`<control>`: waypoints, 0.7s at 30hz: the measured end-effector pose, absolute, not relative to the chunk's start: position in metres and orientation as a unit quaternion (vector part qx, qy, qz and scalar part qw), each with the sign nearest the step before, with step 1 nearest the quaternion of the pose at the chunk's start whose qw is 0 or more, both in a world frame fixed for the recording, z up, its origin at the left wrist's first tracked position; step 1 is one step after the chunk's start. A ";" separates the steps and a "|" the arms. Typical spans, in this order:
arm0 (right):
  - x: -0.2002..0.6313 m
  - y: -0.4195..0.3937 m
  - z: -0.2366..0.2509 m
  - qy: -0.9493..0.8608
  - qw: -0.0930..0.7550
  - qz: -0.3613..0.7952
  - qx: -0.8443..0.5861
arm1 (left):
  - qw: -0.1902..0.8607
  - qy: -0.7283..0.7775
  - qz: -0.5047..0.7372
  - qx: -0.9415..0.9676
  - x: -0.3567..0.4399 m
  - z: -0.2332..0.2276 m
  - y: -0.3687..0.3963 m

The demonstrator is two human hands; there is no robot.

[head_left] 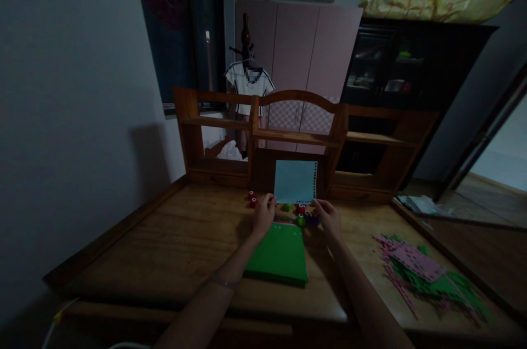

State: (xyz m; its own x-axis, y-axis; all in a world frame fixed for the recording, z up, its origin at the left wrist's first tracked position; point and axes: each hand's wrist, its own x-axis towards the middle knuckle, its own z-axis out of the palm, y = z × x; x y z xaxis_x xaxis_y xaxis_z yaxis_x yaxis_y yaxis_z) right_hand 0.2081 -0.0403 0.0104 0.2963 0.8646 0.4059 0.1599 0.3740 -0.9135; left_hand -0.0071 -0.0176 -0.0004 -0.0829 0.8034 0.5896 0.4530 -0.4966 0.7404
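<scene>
A light blue sheet of paper [295, 180] stands raised between my hands, a row of small dark holes along its right edge and more at its lower right. My left hand [264, 214] pinches its lower left corner, and my right hand [328, 216] pinches the lower right one. Below lies a stack of green sheets [278, 253] on the wooden desk, partly behind my left forearm. Just behind the stack sit small red craft punches [252, 199], green ones [301, 220] and a dark purple one [313, 219].
Pink and green paper scraps [428, 269] are heaped on the right of the desk [173, 250]. A wooden shelf unit [296, 135] rises along the desk's back edge. A white wall [82, 118] borders the left side.
</scene>
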 end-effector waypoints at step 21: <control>0.211 -0.031 0.002 -0.518 0.651 0.282 -0.478 | 0.155 0.463 0.573 0.658 -0.007 -0.004 -0.015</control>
